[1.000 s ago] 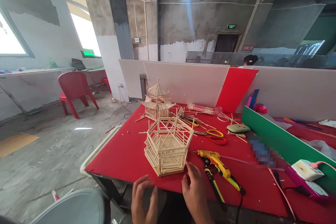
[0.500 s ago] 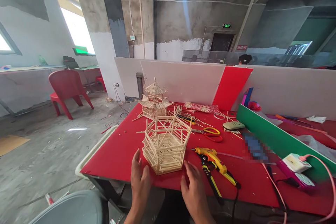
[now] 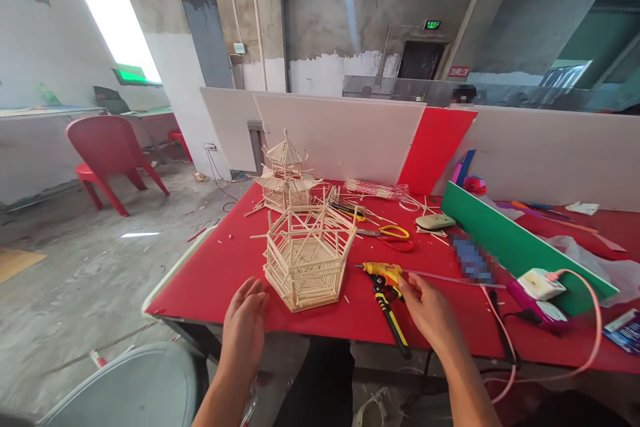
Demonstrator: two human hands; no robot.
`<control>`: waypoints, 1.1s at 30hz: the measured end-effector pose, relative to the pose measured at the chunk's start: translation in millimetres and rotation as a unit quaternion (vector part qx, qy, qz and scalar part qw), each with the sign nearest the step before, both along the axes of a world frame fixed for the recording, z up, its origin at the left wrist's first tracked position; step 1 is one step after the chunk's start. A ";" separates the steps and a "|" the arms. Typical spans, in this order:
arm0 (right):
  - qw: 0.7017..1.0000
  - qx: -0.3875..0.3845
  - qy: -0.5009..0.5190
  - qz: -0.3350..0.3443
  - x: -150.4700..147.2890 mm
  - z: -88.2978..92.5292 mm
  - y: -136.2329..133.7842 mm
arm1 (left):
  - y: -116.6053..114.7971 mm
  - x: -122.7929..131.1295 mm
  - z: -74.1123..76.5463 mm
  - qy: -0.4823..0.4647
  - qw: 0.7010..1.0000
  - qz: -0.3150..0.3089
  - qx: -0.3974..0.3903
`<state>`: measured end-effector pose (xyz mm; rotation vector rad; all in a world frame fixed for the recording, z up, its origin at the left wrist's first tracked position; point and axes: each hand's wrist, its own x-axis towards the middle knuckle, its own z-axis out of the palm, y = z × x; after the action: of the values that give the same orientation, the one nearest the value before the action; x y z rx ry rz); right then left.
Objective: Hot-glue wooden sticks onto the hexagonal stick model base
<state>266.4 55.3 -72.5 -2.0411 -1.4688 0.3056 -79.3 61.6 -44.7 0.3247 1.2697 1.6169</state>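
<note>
A six-sided openwork frame of thin wooden sticks [image 3: 305, 273] sits upright near the front edge of the red table. My left hand [image 3: 245, 320] hovers at its left side, fingers loosely curved and apart, holding nothing. On the right, my right hand [image 3: 433, 313] closes round the handle of a yellow hot glue gun [image 3: 383, 270], which still lies on the table; the hand hides most of that handle. Black-and-yellow pliers [image 3: 393, 323] lie beneath the gun, their grips toward me.
Behind the frame stands a small stick pagoda [image 3: 286, 177]. Scissors [image 3: 395, 232], a utility knife [image 3: 349, 212] and loose sticks lie across the table. A green board [image 3: 520, 247] edges the right, beside a power strip [image 3: 537, 307] with a pink cable.
My right hand has left the frame's right side and moved right onto the glue gun. My left hand has drawn slightly left. The view has tilted down.
</note>
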 end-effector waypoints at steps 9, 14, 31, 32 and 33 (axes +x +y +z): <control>0.996 -0.062 0.055 0.034 6.1 -2.5 19.0 | -10.6 -9.4 35.1 -0.173 0.977 -0.069 -0.102; 0.992 -0.076 0.088 0.051 10.4 -4.7 22.7 | -7.5 -8.6 35.9 -0.167 0.978 -0.064 -0.106; 0.973 0.003 0.223 0.052 0.2 6.2 -2.0 | 12.7 -18.0 37.6 -0.150 0.972 -0.128 -0.126; 0.972 0.004 0.231 0.051 -1.4 8.0 -5.0 | 14.9 -16.9 36.3 -0.148 0.972 -0.130 -0.126; 0.970 0.006 0.238 0.047 -2.8 9.8 -8.0 | 17.3 -15.4 34.4 -0.146 0.973 -0.130 -0.124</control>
<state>263.6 47.2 -62.8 -1.7309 -1.2580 0.7647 -94.7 79.0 -10.3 0.0874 1.1339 1.2166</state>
